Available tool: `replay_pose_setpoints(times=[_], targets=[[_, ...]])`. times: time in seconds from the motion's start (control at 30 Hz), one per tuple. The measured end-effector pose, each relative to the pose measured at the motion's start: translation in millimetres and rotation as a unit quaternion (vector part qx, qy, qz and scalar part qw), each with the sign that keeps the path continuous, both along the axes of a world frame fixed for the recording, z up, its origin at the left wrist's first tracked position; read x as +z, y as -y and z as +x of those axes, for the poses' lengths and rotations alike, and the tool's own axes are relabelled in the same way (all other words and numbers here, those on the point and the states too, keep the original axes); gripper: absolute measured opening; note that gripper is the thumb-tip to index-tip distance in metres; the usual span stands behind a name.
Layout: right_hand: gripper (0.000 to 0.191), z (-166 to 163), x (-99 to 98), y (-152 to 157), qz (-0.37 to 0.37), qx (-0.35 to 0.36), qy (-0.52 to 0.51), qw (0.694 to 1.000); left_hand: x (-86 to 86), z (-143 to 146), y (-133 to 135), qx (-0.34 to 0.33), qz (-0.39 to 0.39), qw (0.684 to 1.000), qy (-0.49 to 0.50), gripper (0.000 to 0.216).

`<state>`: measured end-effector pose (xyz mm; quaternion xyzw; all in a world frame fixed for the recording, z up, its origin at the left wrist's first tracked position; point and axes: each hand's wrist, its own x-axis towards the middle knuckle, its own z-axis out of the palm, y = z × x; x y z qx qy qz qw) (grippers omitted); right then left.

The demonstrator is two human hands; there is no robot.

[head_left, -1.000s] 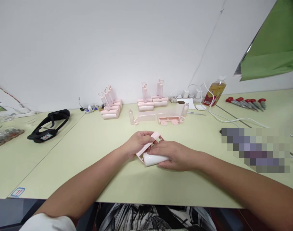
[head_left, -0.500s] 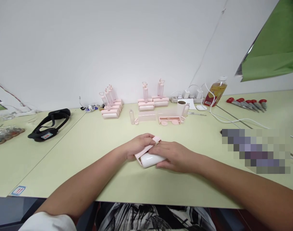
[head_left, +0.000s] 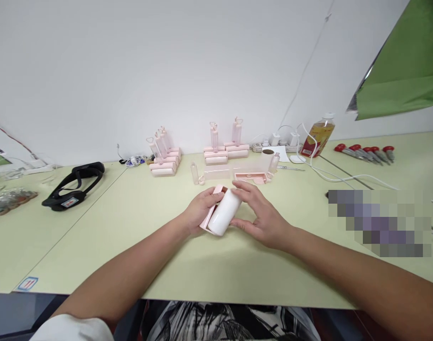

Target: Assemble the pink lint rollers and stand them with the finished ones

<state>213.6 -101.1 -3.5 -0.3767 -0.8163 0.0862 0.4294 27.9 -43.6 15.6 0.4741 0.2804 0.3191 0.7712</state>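
My left hand (head_left: 198,210) grips a pink plastic frame (head_left: 212,208) that lies against a white roll (head_left: 224,211) on the pale green table (head_left: 138,227). My right hand (head_left: 262,215) curls round the white roll from the right, thumb below and fingers over its far end. The roll points away from me, tilted to the right. Both hands rest near the middle of the table, close to its front.
Further back stand assembled pink lint rollers (head_left: 163,158) and another group of them (head_left: 223,149), plus loose pink parts (head_left: 250,176) and a cardboard tube (head_left: 266,158). A black headset (head_left: 72,184) lies left. A bottle (head_left: 318,135), white cables (head_left: 330,175) and red-handled screwdrivers (head_left: 364,151) sit right.
The white roll has turned from lying crosswise to pointing away from me. My right hand shifted from covering it to holding its side, and both hands moved slightly further from me.
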Motion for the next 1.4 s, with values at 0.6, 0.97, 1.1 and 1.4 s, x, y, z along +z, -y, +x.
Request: replay_pose_setpoints(times=[0.6, 0.97, 1.1, 1.4], targets=[[0.064, -25, -13.1, 1, -0.395, 0.154, -0.314, 0.849, -6.2, 12, 29, 0.155, 0.301, 0.938, -0.071, 0.038], [0.043, -22, -13.3, -3, -0.497, 0.133, -0.406, 0.755, -0.7, 14, 22, 0.19, 0.252, 0.948, -0.05, 0.036], [0.038, -24, -11.8, -1, -0.539, 0.146, -0.392, 0.731, -2.5, 14, 18, 0.206, 0.245, 0.944, -0.077, 0.033], [0.046, -23, -9.6, 1, -0.544, 0.124, -0.361, 0.747, -4.2, 13, 16, 0.217, 0.226, 0.945, -0.097, 0.034]])
